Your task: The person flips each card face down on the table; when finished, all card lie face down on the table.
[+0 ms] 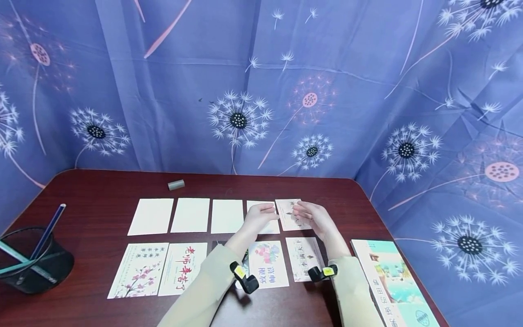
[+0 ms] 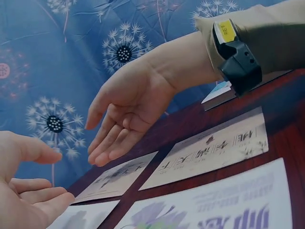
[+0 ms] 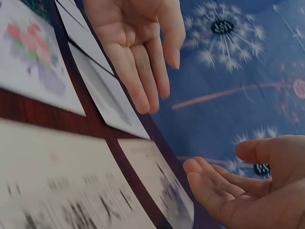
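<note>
Over the back row of cards, my left hand [image 1: 260, 218] hovers with loosely bent fingers, holding nothing. It overlaps a plain white card [image 1: 267, 228] in the head view. My right hand [image 1: 316, 219] faces it from the right, palm turned inward, fingers relaxed and slightly spread. Below the right fingers lies a printed card [image 1: 287, 209] with dark lettering. In the left wrist view a gap separates both hands. Nearer me are a flower card [image 1: 267, 259] with purple lettering and another lettered card [image 1: 302, 256], partly behind the right wrist.
Three more white cards [image 1: 190, 215] continue the back row leftward. Front left lie a blossom card [image 1: 140, 272] and a red-lettered card [image 1: 184, 263]. A mesh pen cup [image 1: 61, 265] stands far left, a book [image 1: 394, 277] lies right, and a small grey block [image 1: 176, 185] sits behind.
</note>
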Demonstrator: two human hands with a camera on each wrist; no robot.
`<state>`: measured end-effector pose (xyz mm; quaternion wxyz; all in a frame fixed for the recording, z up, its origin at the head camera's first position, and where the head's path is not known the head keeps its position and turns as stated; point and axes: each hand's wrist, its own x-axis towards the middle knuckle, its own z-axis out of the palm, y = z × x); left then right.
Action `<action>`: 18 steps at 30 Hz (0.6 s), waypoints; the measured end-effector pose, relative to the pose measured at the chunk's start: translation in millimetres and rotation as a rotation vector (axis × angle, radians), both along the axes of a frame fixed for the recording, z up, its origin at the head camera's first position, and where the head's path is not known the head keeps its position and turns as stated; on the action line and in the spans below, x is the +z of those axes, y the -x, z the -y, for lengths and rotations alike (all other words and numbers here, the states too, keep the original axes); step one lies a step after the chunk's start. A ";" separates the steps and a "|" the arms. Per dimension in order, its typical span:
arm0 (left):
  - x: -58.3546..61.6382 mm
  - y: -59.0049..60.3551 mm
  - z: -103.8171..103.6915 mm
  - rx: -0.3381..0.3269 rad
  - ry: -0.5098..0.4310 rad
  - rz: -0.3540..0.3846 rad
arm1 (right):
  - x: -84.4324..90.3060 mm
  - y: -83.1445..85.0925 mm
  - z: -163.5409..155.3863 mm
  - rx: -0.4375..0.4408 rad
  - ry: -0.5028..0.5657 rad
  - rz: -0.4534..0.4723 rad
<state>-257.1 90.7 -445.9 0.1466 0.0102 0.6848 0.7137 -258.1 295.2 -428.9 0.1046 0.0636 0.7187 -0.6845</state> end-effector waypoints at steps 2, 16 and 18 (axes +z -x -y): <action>-0.4 0.6 -4.8 -0.016 -0.025 0.018 | -0.6 -1.7 -7.8 -0.008 -0.027 -0.010; -3.2 1.8 -19.7 -0.109 -0.075 0.054 | -5.6 -3.8 -32.4 -0.085 -0.124 0.017; -2.8 2.0 -20.1 -0.115 -0.067 0.046 | -7.0 -3.0 -34.4 -0.093 -0.121 0.019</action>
